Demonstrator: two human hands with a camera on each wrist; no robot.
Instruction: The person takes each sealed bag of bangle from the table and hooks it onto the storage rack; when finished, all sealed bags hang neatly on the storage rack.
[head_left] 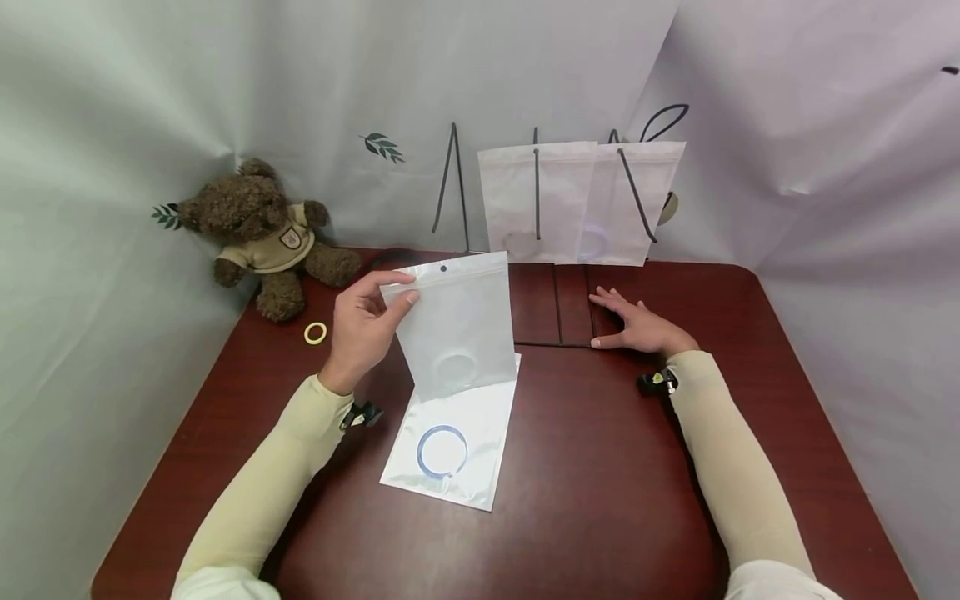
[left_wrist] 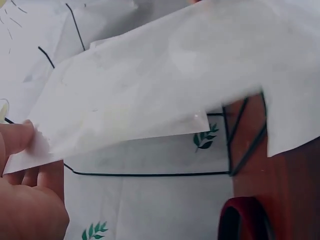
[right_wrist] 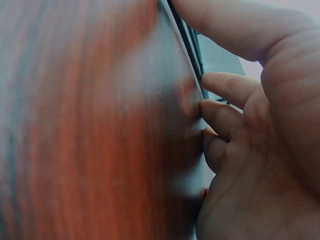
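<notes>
My left hand [head_left: 363,329] pinches the top left corner of a white zip bag [head_left: 457,317] between thumb and fingers. The bag stands tilted up, with a ring shape showing faintly through its lower part. In the left wrist view the bag [left_wrist: 130,95] spans the picture. Below it on the table lies another shiny bag [head_left: 480,467] with a blue ring [head_left: 422,454] showing in it. My right hand [head_left: 641,325] rests with spread fingers at the front right corner of a black wire rack [head_left: 558,312]. In the right wrist view, the fingertips touch the table [right_wrist: 90,130].
Two white bags [head_left: 540,187] hang side by side from the rack's prongs at the back. A brown teddy bear [head_left: 247,208] in a beige shirt sits at the back left. A small yellow ring [head_left: 316,324] lies in front of it. Pale cloth [head_left: 840,208] closes off the table's sides.
</notes>
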